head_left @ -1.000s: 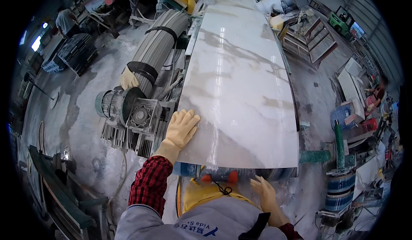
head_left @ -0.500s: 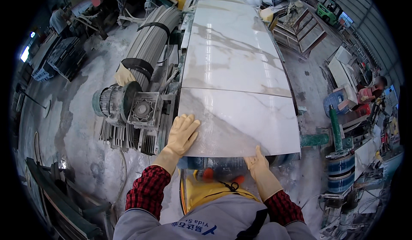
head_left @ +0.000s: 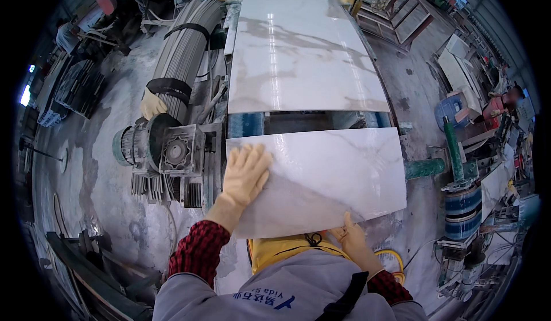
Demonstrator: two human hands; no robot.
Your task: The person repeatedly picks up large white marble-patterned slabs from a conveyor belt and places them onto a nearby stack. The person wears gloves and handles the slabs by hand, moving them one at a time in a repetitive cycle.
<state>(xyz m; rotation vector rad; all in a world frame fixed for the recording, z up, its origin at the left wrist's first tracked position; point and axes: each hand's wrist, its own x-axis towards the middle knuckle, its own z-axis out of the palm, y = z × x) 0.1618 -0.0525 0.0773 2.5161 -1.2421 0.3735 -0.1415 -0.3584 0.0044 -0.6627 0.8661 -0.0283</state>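
Observation:
A white marble-look slab (head_left: pixel 327 174) with grey-brown veining lies across the near end of the conveyor, reaching over its edge toward my waist. My left hand (head_left: pixel 245 174), in a cream rubber glove, rests flat on the slab's left part with its fingers stretched out. At the near edge, right of the middle, my right hand (head_left: pixel 351 240) grips the slab, thumb on top and the other fingers hidden beneath. Farther up the conveyor lies a longer veined slab (head_left: pixel 304 62). Blue ribbed belts (head_left: pixel 247 124) show in the gap between the two slabs.
Left of the conveyor stand a motor (head_left: pixel 136 149) and a strapped bundle of long grey slats (head_left: pixel 185 57). A green cylinder (head_left: pixel 425 169) juts out on the right, near a blue drum-like part (head_left: pixel 462 215). People are at the far left (head_left: pixel 67 37) and right (head_left: pixel 511 98).
The near slab has slid toward me and turned slightly, parting from the far slab and baring the belts. Both hands have come along with it.

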